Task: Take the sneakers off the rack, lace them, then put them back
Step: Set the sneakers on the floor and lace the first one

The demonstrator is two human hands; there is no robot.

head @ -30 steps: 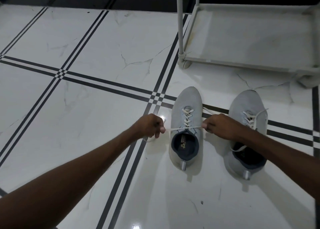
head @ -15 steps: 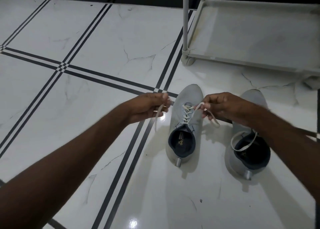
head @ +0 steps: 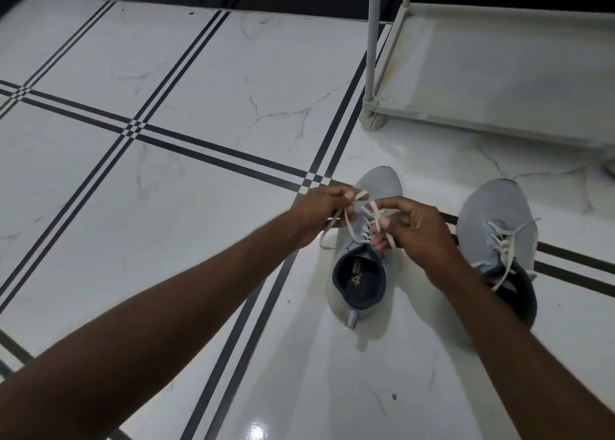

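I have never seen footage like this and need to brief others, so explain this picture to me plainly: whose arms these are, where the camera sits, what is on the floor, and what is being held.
There is no machine here. The two bare arms belong to a person, and the single camera is worn on that person's head, looking forward and down, so you see the scene as they do.

On the glossy white tiled floor stand two grey sneakers, toes pointing away. The left sneaker is being worked on; the right sneaker stands beside it, its white lace hanging loose and untied. Behind them is the pale bottom shelf of the shoe rack, with nothing visible on it.

The left hand and the right hand each pinch one end of the left sneaker's white lace in their fingers, just above the shoe, apparently tying or threading it.
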